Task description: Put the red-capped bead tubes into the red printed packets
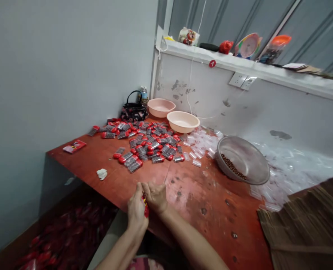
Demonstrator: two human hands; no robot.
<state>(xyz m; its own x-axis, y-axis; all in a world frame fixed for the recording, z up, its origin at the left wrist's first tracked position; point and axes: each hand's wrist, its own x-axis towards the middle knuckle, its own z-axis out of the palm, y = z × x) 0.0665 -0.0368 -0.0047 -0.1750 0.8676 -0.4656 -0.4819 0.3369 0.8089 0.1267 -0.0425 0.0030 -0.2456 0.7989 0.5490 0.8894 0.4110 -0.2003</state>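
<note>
Close together at the table's front edge, my left hand (136, 208) and my right hand (156, 197) are both closed around a small red thing with yellow print (145, 206). Fingers cover most of it, so its exact kind does not show. Beyond them lies a heap of clear plastic tubes with red caps (152, 144), filled with dark contents. A flat red printed packet (74, 146) and a crumpled white tissue (102, 173) rest on the table to the left.
On the red table (194, 228), a metal bowl (253, 159) holds brown beads, beside loose clear tubes (290, 168). Cardboard (309, 225) is at right. Two plastic basins (183, 125) and a black handbag (134, 112) stand behind. Blurred red items (67, 232) fill the lower left.
</note>
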